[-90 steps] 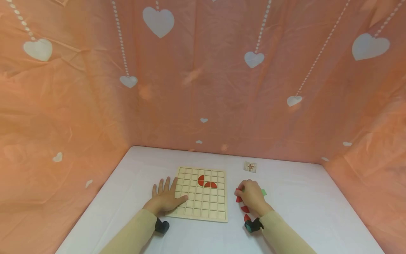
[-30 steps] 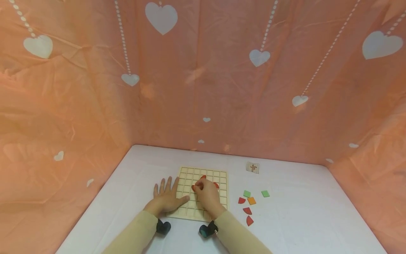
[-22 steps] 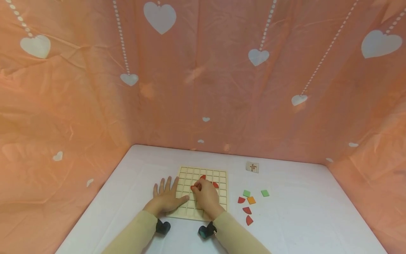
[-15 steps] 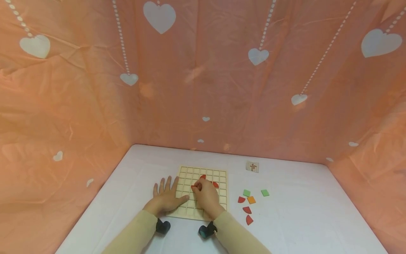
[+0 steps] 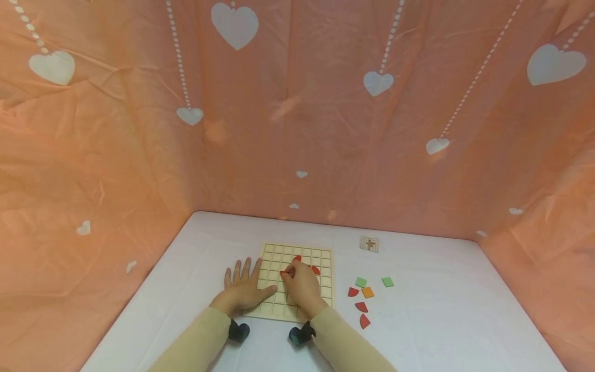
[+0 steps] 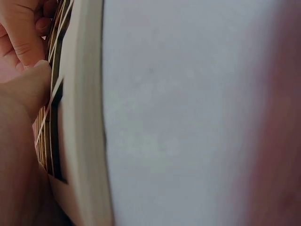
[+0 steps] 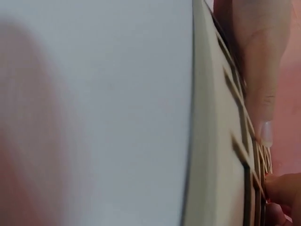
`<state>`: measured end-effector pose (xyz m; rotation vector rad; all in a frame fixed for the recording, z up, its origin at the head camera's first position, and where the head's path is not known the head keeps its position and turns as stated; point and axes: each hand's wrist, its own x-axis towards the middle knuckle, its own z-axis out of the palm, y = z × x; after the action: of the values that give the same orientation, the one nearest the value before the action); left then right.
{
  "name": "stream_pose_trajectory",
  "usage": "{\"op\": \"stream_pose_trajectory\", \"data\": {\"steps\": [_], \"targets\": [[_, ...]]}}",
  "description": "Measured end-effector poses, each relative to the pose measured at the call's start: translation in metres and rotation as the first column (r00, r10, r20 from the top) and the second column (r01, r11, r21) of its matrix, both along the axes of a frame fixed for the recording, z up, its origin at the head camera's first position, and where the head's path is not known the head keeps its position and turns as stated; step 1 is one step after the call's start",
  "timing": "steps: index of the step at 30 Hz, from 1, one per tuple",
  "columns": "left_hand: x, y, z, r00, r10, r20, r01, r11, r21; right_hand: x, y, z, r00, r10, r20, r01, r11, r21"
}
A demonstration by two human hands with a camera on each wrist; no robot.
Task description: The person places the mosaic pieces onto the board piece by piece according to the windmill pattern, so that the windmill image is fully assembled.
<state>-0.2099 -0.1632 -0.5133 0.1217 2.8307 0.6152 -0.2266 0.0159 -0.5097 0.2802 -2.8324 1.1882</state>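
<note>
A pale wooden grid board [image 5: 274, 311] lies on the white table. My left hand [image 5: 243, 293] rests spread on its left side, fingers straight and thumb across the squares. Thumb and fingertips of my right hand [image 5: 303, 289] pinch a red quarter-circle tile [image 5: 283, 273] over the middle of the board. Just beyond these fingertips is another red tile [image 5: 297, 258], and a further red quarter-circle tile [image 5: 315, 269] shows to their right. The right hand hides the squares between. In the right wrist view, the left thumb [image 7: 259, 89] lies close to the right fingertips [image 7: 283, 188].
Right of the board lie loose tiles: a green square [image 5: 361, 282], another green square [image 5: 388, 282], an orange square [image 5: 368, 292] and several red quarter-circles [image 5: 361, 307]. Farther back is a small pattern card [image 5: 369, 244]. Orange cloth [image 5: 260, 155] with white hearts surrounds the table.
My right hand has moved left from the loose tiles onto the board, bringing a red quarter-circle tile. Over the last second it has stayed almost still. The left hand keeps its place.
</note>
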Motion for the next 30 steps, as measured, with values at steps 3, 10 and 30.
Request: {"op": "stream_pose_trajectory", "data": {"steps": [3, 10, 30], "targets": [[-0.001, 0.000, -0.001, 1.000, 0.003, -0.010, -0.004, 1.000, -0.006, 0.000, 0.000, 0.000, 1.000, 0.000, -0.009, 0.001, 1.000, 0.029], [0.000, 0.001, -0.001, 1.000, 0.008, 0.001, -0.008, 1.000, 0.006, 0.001, 0.023, 0.010, 0.999, -0.003, -0.044, 0.004, 1.000, 0.015], [-0.001, 0.002, -0.001, 1.000, 0.001, -0.002, -0.001, 0.998, 0.059, 0.021, 0.160, 0.009, 0.987, -0.121, 0.102, 0.117, 0.992, 0.044]]}}
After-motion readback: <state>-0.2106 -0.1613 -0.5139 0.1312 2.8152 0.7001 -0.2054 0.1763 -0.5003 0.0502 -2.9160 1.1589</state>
